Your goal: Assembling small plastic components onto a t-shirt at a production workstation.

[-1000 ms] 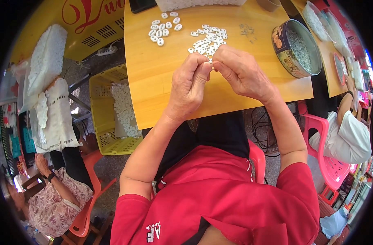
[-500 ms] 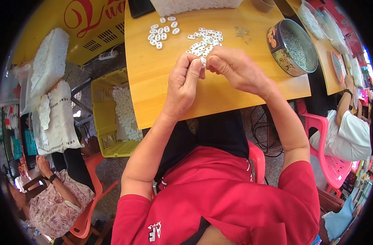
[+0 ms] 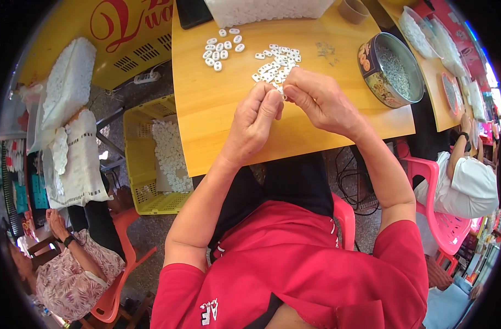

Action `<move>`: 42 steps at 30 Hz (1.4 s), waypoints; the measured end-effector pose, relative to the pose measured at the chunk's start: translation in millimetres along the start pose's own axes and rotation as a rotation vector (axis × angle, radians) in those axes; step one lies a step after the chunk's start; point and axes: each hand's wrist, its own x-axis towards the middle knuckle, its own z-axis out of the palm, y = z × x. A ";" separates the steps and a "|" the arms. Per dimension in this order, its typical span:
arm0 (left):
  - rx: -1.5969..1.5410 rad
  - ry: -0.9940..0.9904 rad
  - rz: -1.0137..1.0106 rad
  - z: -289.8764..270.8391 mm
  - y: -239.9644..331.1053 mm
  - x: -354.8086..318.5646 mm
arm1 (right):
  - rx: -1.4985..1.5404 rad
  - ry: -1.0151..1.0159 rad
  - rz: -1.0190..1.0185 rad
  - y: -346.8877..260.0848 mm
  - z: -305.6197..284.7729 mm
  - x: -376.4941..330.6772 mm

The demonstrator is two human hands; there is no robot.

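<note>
My left hand (image 3: 255, 122) is closed in a pinch on a small white plastic piece (image 3: 282, 92), mostly hidden by the fingertips. Right against it, my right hand (image 3: 328, 104) has its thumb and forefinger pressed together; what they hold, if anything, is too small to make out. Just beyond my fingers lies a loose pile of small white rectangular plastic pieces with holes (image 3: 278, 63). Farther left on the table is a group of white oval pieces with two dark holes each (image 3: 224, 46). A few tiny metal parts (image 3: 325, 50) lie right of the pile.
A round tin (image 3: 365, 77) of small silvery metal parts stands at the table's right. A white-filled box (image 3: 267, 10), a dark tray (image 3: 193, 13) and a brown bowl (image 3: 353, 11) are at the back. A yellow crate (image 3: 146, 204) holds white pieces at left. People sit on both sides.
Both hands stay together at the same spot, with the fingertips now closer and covering more of the white piece. The view has shifted slightly.
</note>
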 end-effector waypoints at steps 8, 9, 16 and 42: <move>0.096 -0.059 0.164 -1.2 2.3 -3.0 | -0.148 0.015 -0.200 -4.6 -0.8 -2.1; 0.121 -0.052 0.167 -0.8 2.8 -3.8 | -0.146 0.014 -0.200 -3.1 1.7 -2.6; 0.087 0.048 0.087 1.6 4.5 0.0 | -0.079 0.166 -0.094 1.8 30.5 -2.8; 0.103 -0.146 0.223 -4.0 6.0 -4.6 | -0.054 -0.129 -0.121 -17.7 -12.0 -3.2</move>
